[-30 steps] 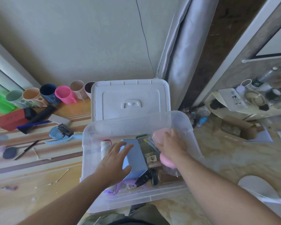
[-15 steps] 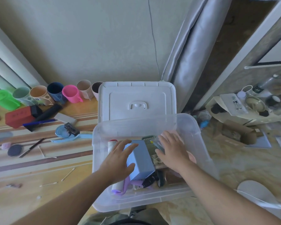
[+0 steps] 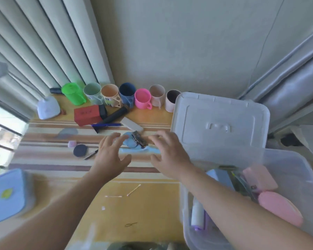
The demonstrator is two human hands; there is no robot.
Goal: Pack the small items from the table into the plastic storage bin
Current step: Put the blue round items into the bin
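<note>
- Packing partly done, judging by contents: plastic storage bin (image 3: 285, 159) at table's right edge already holds a blue box (image 3: 222, 175), pink cases (image 3: 280, 208) and a white tube (image 3: 197, 215); its lid (image 3: 219, 120) lies behind it
- Left on table (image 3: 148, 210): row of cups (image 3: 143, 98), red box (image 3: 88, 114), blue brush with dark clip (image 3: 136, 141), cotton swabs (image 3: 133, 190)
- Left hand (image 3: 110, 156) and right hand (image 3: 170, 156) hover over the brush, fingers spread, holding nothing
</note>
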